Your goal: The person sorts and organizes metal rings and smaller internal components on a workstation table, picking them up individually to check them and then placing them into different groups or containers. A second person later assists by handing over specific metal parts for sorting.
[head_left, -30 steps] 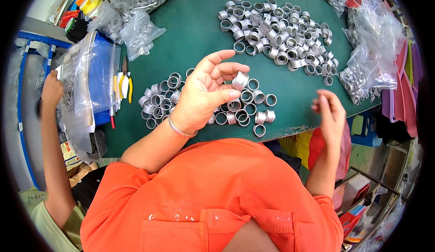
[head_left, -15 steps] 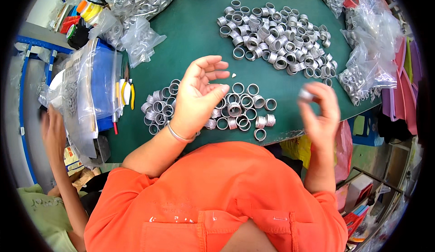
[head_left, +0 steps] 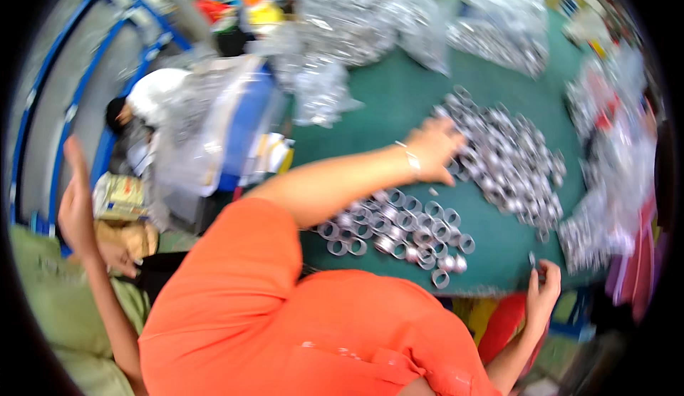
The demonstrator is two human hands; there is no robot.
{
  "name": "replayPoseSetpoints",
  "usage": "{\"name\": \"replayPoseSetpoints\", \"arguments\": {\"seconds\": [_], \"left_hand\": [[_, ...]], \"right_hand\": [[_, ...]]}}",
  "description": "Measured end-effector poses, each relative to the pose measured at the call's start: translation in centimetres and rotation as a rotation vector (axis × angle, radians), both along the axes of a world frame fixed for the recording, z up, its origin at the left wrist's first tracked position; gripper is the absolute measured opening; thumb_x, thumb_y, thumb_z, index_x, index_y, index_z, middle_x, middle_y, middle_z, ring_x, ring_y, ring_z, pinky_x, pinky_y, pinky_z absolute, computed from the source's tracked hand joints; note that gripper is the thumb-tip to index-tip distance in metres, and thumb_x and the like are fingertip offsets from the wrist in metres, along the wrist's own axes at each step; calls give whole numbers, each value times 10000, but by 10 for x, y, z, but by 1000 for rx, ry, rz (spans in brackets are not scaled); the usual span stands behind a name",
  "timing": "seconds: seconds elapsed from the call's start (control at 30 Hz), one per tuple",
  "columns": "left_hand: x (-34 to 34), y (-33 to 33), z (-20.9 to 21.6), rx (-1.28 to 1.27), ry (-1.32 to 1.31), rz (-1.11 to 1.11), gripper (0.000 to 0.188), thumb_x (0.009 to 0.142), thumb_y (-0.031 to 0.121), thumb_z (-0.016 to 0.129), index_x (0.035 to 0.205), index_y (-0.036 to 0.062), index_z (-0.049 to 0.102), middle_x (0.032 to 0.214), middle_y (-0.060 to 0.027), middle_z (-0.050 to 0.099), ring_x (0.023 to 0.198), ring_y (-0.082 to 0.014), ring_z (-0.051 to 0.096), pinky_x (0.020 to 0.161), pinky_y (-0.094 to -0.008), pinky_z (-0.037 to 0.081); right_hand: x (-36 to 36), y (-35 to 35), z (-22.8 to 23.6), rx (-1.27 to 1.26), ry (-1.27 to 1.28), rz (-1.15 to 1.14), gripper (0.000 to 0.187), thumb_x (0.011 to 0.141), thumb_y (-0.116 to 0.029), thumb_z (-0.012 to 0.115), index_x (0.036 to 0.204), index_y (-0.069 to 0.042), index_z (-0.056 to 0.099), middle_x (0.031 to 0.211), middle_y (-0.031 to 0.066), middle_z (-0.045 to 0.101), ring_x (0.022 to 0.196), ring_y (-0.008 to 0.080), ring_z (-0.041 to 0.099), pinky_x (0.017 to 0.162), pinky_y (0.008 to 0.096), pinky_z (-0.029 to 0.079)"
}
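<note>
My left hand [head_left: 433, 151] reaches forward across the green table, its fingers spread at the left edge of a big pile of silver metal rings [head_left: 506, 161]. No ring shows lifted in it, though motion blurs the fingertips. Beyond the table's near right edge, my right hand [head_left: 543, 289] pinches a small metal ring [head_left: 532, 258] between thumb and fingers; it appears nearly edge-on. A smaller group of rings [head_left: 406, 228] lies close to my body, beneath and right of my left forearm. Between the two piles sits a tiny pale bit [head_left: 433, 191].
Clear plastic bags of metal parts [head_left: 349, 18] line the far side, with more bags [head_left: 605, 182] on the right. Papers and a blue folder [head_left: 246, 129] stand at the left edge. Another person's hand [head_left: 77, 211] and green sleeve are at far left.
My left hand has gone forward from over the near group to the larger pile. My right hand still holds the ring, now lower and nearer my side. The view has swung left.
</note>
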State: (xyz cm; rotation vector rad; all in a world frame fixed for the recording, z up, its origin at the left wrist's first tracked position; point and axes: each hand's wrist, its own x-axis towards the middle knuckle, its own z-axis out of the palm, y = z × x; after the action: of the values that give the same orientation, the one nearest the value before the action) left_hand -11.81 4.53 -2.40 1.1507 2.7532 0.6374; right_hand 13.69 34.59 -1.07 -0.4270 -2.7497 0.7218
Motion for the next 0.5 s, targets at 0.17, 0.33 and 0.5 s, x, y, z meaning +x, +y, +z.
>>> {"name": "replayPoseSetpoints", "arguments": {"seconds": [0.17,0.33,0.5], "left_hand": [[4,6,-8,3,79,68,615,571,289,836,1103,129,570,1203,-155,444,1108,-372,465,821,-455,494],[4,4,-19,123,88,16,591,575,155,825,1108,101,573,1164,-129,459,1026,-352,504,826,-435,487],[-4,-6,-29,211,116,-15,547,573,108,800,1079,91,593,1141,-110,479,970,-339,515,802,-404,486]], "right_hand": [[-86,-89,13,-130,88,434,179,767,58,574,943,29,556,930,156,559,794,275,560,690,347,456],[-143,-144,18,-17,23,651,339,783,24,591,1115,12,525,966,178,539,778,320,563,692,392,462],[-169,-164,4,205,-9,658,361,798,-40,604,1143,6,510,1049,197,524,891,396,567,709,444,476]]}}
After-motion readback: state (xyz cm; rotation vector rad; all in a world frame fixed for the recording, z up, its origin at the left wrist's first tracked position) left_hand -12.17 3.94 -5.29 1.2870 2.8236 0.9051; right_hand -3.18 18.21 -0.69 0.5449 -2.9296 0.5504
